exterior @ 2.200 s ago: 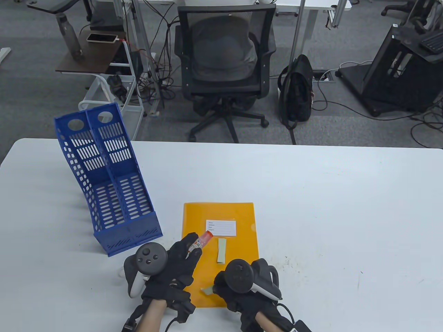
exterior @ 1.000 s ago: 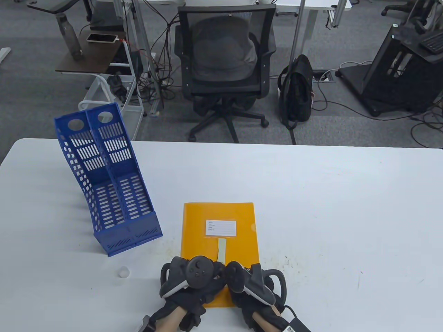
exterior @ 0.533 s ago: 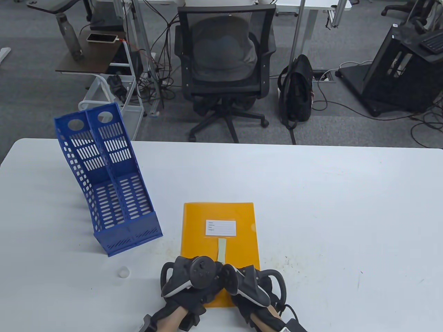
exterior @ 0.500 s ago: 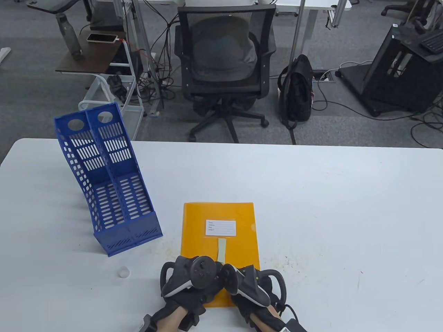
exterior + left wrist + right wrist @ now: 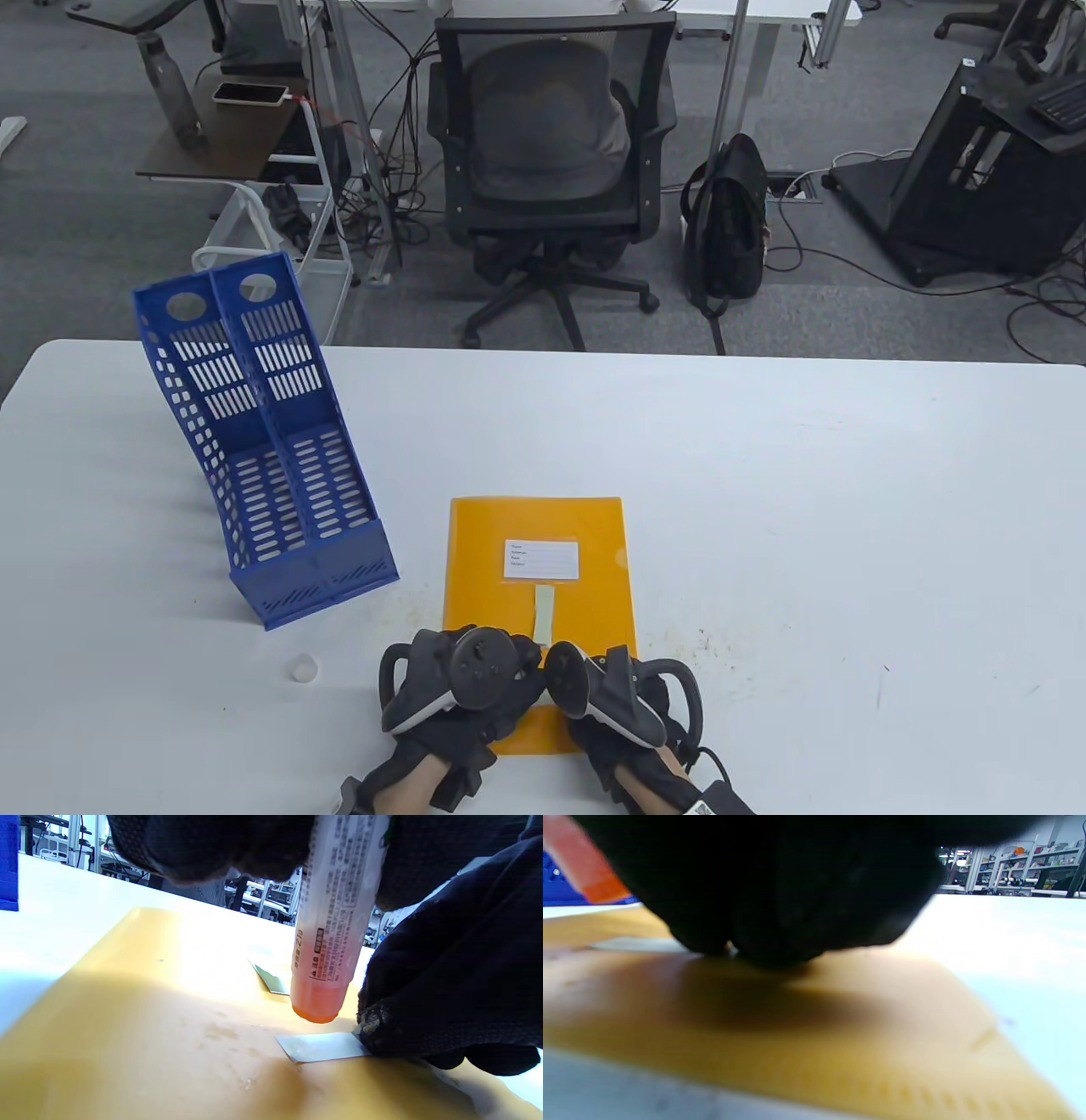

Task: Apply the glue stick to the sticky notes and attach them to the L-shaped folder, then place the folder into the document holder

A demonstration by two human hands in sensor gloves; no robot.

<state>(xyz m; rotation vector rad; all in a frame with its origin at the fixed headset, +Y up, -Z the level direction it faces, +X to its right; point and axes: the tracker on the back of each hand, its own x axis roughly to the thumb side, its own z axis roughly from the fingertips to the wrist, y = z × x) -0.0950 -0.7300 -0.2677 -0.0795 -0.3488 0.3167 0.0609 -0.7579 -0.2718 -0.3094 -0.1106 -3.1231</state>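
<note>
Gloved left hand [image 5: 462,688] (fingers curled) grips glue stick [image 5: 335,925]

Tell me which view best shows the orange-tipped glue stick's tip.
Left wrist view: the orange-tipped glue stick sits just above the pale sticky note on the orange folder. Right wrist view catches a blurred corner; table view hides it.

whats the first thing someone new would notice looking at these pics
The orange L-shaped folder lies flat at the table's near edge, and both gloved hands crowd over its near end. The left hand grips a glue stick, orange tip down just above a small sticky note, which the right hand pins to the folder. To the left stands a tall blue document holder, with another sticky note already lying on the folder.
</note>
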